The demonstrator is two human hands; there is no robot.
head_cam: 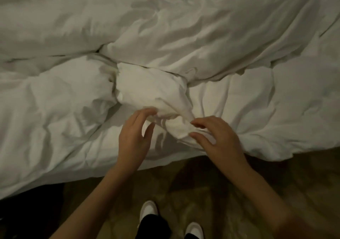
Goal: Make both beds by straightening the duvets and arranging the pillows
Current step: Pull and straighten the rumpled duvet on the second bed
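A crumpled white duvet (pixel 184 42) covers the bed and fills the upper two thirds of the head view. A bunched, twisted fold of it (pixel 154 93) runs down toward the near edge. My left hand (pixel 135 134) hovers just left of the fold's tip, fingers curved and spread, its fingertips near the cloth but holding nothing. My right hand (pixel 215 135) is on the right of the tip, its thumb and curled fingers touching the fabric end (pixel 179 128). No pillow is recognisable.
The duvet's near edge (pixel 165 158) hangs over the bed side above a brownish patterned carpet (pixel 202 192). My feet in white shoes (pixel 148 209) stand close to the bed. A dark area (pixel 27 216) lies at the lower left.
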